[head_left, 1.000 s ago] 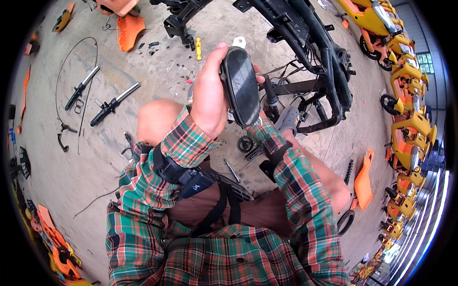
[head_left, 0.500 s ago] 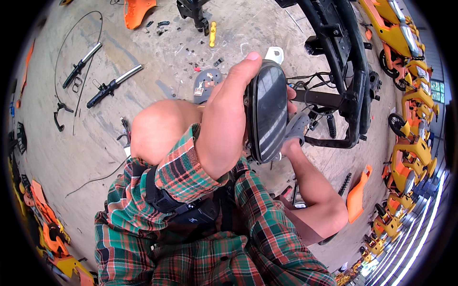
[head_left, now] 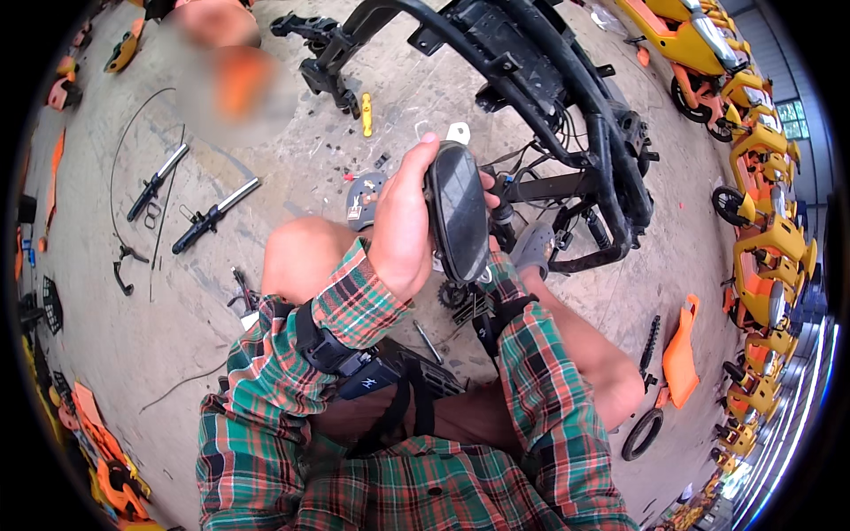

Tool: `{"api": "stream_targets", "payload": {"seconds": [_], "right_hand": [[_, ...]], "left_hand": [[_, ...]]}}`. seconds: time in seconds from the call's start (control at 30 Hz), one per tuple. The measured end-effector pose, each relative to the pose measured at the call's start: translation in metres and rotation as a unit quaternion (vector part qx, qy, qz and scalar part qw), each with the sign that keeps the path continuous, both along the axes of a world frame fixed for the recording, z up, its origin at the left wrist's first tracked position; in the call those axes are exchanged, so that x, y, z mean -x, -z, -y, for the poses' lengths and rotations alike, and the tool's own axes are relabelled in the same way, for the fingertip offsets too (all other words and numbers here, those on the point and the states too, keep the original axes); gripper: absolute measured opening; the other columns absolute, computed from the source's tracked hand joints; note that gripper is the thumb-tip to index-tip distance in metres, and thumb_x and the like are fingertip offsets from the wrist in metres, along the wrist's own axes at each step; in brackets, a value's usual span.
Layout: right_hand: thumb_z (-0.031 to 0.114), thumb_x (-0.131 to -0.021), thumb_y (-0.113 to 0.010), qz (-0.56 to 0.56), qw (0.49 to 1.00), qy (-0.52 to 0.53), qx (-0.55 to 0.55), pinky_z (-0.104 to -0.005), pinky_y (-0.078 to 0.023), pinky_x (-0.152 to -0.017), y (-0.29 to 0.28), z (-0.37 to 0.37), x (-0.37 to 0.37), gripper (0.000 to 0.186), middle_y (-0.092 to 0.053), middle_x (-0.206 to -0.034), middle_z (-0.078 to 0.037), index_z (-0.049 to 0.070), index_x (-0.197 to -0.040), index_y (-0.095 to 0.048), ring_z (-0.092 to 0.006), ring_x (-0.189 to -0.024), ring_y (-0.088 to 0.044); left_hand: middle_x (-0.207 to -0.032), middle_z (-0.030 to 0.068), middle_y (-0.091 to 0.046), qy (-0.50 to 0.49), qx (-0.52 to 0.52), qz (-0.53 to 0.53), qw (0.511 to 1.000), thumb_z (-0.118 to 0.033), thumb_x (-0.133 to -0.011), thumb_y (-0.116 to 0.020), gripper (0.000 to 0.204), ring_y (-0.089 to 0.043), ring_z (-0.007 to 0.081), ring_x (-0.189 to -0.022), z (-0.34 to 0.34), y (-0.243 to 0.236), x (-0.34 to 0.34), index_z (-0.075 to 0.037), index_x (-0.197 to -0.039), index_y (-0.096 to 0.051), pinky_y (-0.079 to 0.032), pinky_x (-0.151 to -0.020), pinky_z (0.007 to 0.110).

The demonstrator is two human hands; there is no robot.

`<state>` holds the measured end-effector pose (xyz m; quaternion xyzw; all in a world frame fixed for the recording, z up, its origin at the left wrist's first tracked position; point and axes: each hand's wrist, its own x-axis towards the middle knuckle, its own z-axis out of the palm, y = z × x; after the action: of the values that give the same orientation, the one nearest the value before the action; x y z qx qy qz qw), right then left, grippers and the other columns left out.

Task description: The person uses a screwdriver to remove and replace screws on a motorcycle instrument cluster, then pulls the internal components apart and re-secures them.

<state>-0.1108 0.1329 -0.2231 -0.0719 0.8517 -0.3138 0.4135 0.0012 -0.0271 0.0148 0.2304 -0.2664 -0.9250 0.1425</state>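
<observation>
A dark, glossy oval unit (head_left: 459,212) is gripped upright in my left hand (head_left: 403,208), its thumb along the left edge and fingertips showing at the right. My right hand (head_left: 492,264) is at the unit's lower end, mostly hidden behind it, with a small shiny metal bit beside it. Beyond them are a white bracket (head_left: 458,132), a black frame (head_left: 611,203) with cables and dark linkage, and a toothed sprocket (head_left: 452,295) near my legs.
Fork tubes (head_left: 208,226), a looped cable and lever lie left; a yellow tool (head_left: 367,113) is ahead. An orange panel (head_left: 680,354), black ring (head_left: 644,434) and long dark part lie right. Yellow scooters (head_left: 757,274) line the right side. My crossed legs surround the work.
The oval unit came closer and larger at half a second ago, and is now smaller and farther again. My head view has shifted, so the surroundings sit differently in the picture.
</observation>
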Motion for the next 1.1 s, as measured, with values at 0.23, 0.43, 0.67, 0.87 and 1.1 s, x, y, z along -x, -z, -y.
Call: {"api": "stream_targets", "payload": {"seconds": [0.23,0.43,0.67,0.87,1.1], "right_hand": [[0.008,-0.088,-0.060,-0.059,0.964,-0.034,0.258,-0.0259,-0.051,-0.057,-0.272,0.003,0.034,0.029,-0.064,-0.070,-0.004,-0.001,-0.115,-0.064,-0.0118,-0.061,-0.062],[0.022,-0.090,-0.038,-0.363,0.838,0.005,0.407,-0.0278,-0.054,-0.068,-0.342,-0.057,-0.002,0.052,-0.070,-0.078,-0.018,-0.013,-0.129,-0.047,-0.0225,-0.072,-0.069],[0.030,-0.092,-0.038,-0.426,0.834,-0.022,0.350,-0.0251,-0.042,-0.055,-0.335,-0.052,-0.005,0.047,-0.064,-0.062,-0.010,-0.007,-0.100,-0.065,-0.0128,-0.055,-0.055],[0.033,-0.096,-0.042,-0.380,0.841,0.083,0.375,-0.0258,-0.042,-0.057,-0.331,-0.062,0.002,0.044,-0.061,-0.062,-0.010,-0.004,-0.089,-0.063,-0.0149,-0.060,-0.056],[0.031,-0.097,-0.042,-0.356,0.749,0.148,0.539,-0.0310,-0.045,-0.056,-0.336,-0.053,0.002,0.037,-0.049,-0.061,-0.013,0.001,-0.075,-0.047,-0.0226,-0.056,-0.056]], "left_hand": [[-0.095,0.0149,-0.068,0.022,-0.008,-0.009,1.000,-0.050,-0.099,-0.039,0.055,-0.068,0.0269,-0.088,-0.008,0.000,-0.004,-0.001,-0.116,-0.057,-0.056,-0.078,0.038],[-0.098,0.0169,-0.068,0.100,0.000,-0.033,0.994,-0.052,-0.098,-0.036,0.061,-0.068,0.0288,-0.093,-0.014,-0.001,-0.007,0.001,-0.122,-0.055,-0.055,-0.081,0.038],[-0.101,0.0185,-0.067,0.119,-0.027,-0.065,0.990,-0.055,-0.100,-0.032,0.065,-0.068,0.0316,-0.093,-0.011,0.006,-0.011,0.002,-0.123,-0.054,-0.055,-0.083,0.040],[-0.103,0.0179,-0.066,0.108,-0.029,-0.052,0.992,-0.052,-0.100,-0.033,0.061,-0.067,0.0306,-0.094,-0.008,0.010,-0.007,0.001,-0.124,-0.053,-0.056,-0.084,0.041],[-0.103,0.0185,-0.065,0.111,-0.057,-0.036,0.992,-0.048,-0.103,-0.033,0.057,-0.067,0.0315,-0.095,-0.010,0.006,-0.008,0.000,-0.128,-0.050,-0.055,-0.091,0.045]]}}
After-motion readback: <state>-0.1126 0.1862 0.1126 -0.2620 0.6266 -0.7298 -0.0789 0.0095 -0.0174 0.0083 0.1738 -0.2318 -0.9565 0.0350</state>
